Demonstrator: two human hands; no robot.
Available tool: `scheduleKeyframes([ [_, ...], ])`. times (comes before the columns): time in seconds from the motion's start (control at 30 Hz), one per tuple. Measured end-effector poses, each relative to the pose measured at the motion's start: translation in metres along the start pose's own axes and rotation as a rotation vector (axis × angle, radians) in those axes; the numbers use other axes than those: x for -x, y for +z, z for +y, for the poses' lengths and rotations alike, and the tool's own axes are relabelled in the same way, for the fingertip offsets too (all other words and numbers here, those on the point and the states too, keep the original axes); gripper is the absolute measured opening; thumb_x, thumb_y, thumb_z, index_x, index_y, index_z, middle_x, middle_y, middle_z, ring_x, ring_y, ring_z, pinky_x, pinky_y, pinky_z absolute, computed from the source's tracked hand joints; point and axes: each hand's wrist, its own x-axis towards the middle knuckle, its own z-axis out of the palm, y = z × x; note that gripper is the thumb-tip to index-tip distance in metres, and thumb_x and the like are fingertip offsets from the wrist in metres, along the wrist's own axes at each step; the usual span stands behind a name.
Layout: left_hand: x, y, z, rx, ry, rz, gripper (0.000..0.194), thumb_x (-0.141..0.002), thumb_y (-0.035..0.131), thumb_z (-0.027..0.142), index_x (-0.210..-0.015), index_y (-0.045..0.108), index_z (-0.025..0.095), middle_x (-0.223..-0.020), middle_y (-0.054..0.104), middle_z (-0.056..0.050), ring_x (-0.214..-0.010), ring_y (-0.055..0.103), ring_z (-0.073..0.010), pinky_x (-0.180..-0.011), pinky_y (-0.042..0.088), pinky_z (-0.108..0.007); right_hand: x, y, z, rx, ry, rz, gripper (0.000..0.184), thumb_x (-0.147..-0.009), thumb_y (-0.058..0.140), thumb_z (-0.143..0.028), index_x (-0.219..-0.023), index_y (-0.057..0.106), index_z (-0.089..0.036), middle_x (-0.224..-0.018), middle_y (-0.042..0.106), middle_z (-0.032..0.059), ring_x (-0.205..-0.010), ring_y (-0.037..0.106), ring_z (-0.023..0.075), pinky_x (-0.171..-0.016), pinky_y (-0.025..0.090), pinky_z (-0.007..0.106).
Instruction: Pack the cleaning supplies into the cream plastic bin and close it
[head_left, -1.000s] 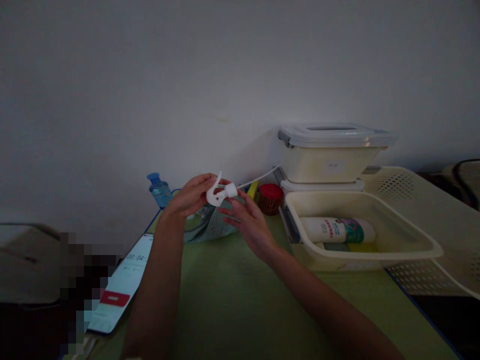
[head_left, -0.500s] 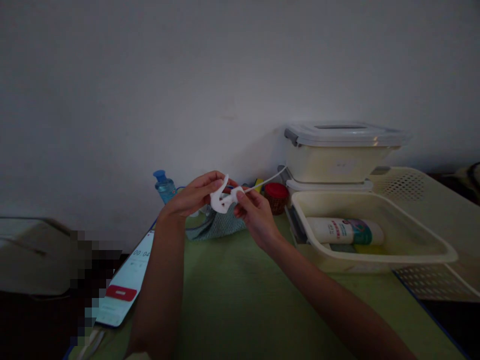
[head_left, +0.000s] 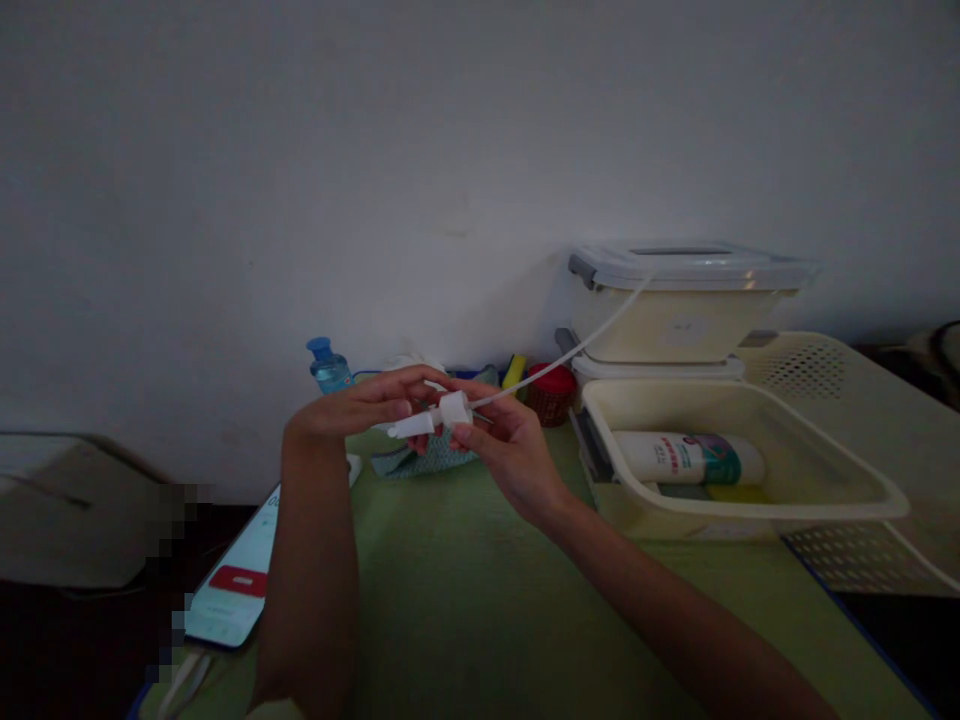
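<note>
Both hands hold a white spray pump head (head_left: 435,417) above the green table (head_left: 465,600). My left hand (head_left: 360,405) pinches its nozzle end with closed fingers. My right hand (head_left: 506,445) grips the collar end, fingers curled round it. A thin white dip tube (head_left: 570,355) runs from the collar up and to the right, in front of the lidded box. A teal cloth (head_left: 420,460) lies on the table just behind the hands.
A cream tub (head_left: 750,500) at right holds a lying white bottle (head_left: 686,458). Behind it stand stacked lidded boxes (head_left: 675,310) and a perforated basket (head_left: 847,400). A blue bottle (head_left: 328,366) and a red-lidded jar (head_left: 551,393) stand by the wall. A phone (head_left: 232,590) lies at left.
The pump head has turned from upright to lying sideways between the hands. The hands moved slightly down, and the dip tube now stretches farther up to the right.
</note>
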Motion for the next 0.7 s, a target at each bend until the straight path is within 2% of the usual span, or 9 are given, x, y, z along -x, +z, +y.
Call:
scheduleKeyframes([
  [0.07,-0.003,0.001,0.001,0.007,0.004,0.024,0.056,-0.066,0.068,0.044,-0.114,0.052,0.018,-0.085,0.065,-0.007,-0.061,0.060,-0.0159,-0.053,0.045,-0.023,0.001,0.000,0.000,-0.015,0.012,-0.008,0.034,-0.062,0.072,-0.020,-0.095,0.064,-0.025,-0.089,0.064,-0.0030,-0.067,0.057,0.0086,-0.063,0.049,0.024],
  [0.13,-0.006,0.002,0.001,-0.006,0.006,0.096,0.051,-0.065,0.071,0.034,-0.110,0.053,0.020,-0.087,0.064,-0.006,-0.063,0.060,-0.0138,-0.052,0.045,-0.020,0.002,0.000,0.000,-0.003,0.022,0.001,0.035,-0.061,0.072,-0.020,-0.095,0.064,-0.025,-0.095,0.064,-0.0024,-0.069,0.057,0.0093,-0.064,0.050,0.025],
  [0.27,-0.012,0.005,0.003,-0.051,0.004,0.184,0.046,-0.062,0.071,0.021,-0.104,0.053,0.020,-0.082,0.061,-0.002,-0.067,0.058,-0.0124,-0.056,0.047,-0.020,0.006,-0.004,-0.001,0.045,0.018,0.044,0.037,-0.061,0.072,-0.022,-0.097,0.064,-0.025,-0.094,0.065,-0.0022,-0.062,0.055,0.0081,-0.064,0.051,0.027],
  [0.37,-0.013,0.008,0.007,-0.106,0.010,0.206,0.044,-0.060,0.071,0.019,-0.101,0.055,0.020,-0.075,0.056,0.001,-0.063,0.055,-0.0101,-0.053,0.046,-0.018,0.008,-0.009,-0.003,0.074,0.001,0.089,0.038,-0.062,0.072,-0.023,-0.099,0.064,-0.026,-0.100,0.065,-0.0010,-0.062,0.056,0.0082,-0.064,0.051,0.026],
  [0.5,-0.012,0.009,0.010,-0.167,-0.006,0.256,0.041,-0.058,0.072,0.020,-0.097,0.057,0.018,-0.075,0.055,0.001,-0.057,0.056,-0.0087,-0.047,0.044,-0.015,0.011,-0.016,-0.007,0.127,-0.031,0.158,0.027,-0.071,0.065,-0.028,-0.098,0.064,-0.024,-0.107,0.063,0.0031,-0.060,0.055,0.0077,-0.061,0.049,0.026],
  [0.7,-0.002,0.001,0.006,-0.209,-0.019,0.302,0.035,-0.058,0.073,0.021,-0.090,0.060,0.018,-0.070,0.058,0.001,-0.049,0.056,-0.0088,-0.041,0.042,-0.015,0.018,-0.023,-0.012,0.222,-0.168,0.268,0.020,-0.077,0.058,-0.029,-0.095,0.064,-0.022,-0.095,0.064,0.0022,-0.061,0.054,0.0076,-0.054,0.043,0.022],
])
